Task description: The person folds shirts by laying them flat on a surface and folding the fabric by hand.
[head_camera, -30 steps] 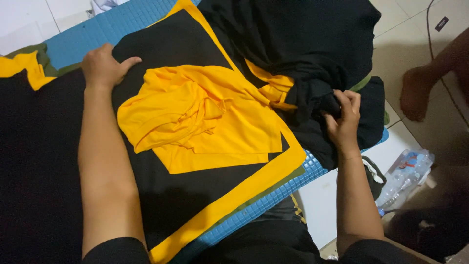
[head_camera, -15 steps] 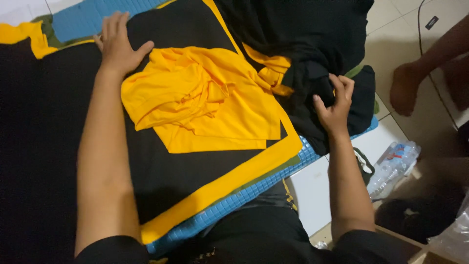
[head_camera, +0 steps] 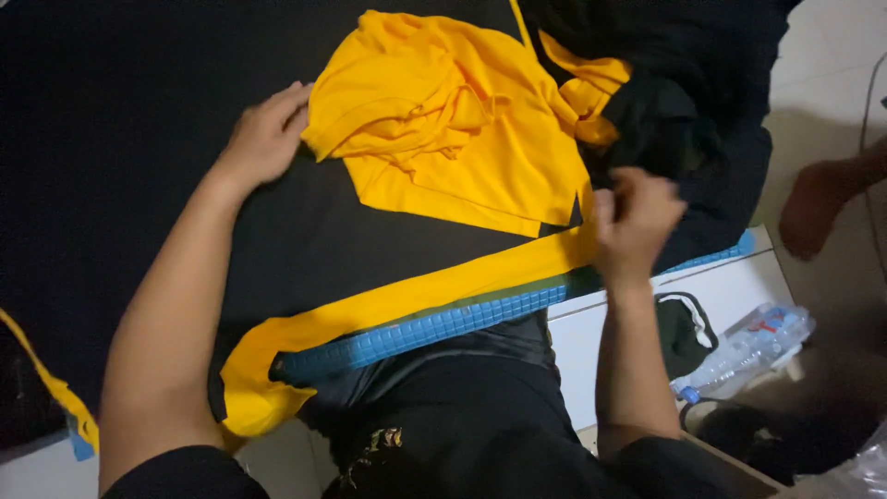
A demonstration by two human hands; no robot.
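Note:
My left hand (head_camera: 266, 135) lies flat with fingers apart on a spread black cloth (head_camera: 139, 139), its fingertips touching the edge of a crumpled yellow garment (head_camera: 443, 120). My right hand (head_camera: 634, 220) is blurred and closed on the edge of a bunched black fabric pile (head_camera: 702, 120) at the right. A long yellow strip (head_camera: 407, 296) runs under the black cloth along the near edge, over a blue grid mat (head_camera: 434, 328).
Another person's foot (head_camera: 813, 208) rests on the tiled floor at the right. A crushed clear plastic bottle (head_camera: 748, 346) and a dark pouch (head_camera: 682, 328) lie beside my lap. Dark clothing covers my legs at the bottom.
The view swung left and down. My left hand slid from the cloth's far corner to the yellow garment's edge. My right hand pulled back toward me, gripping black fabric.

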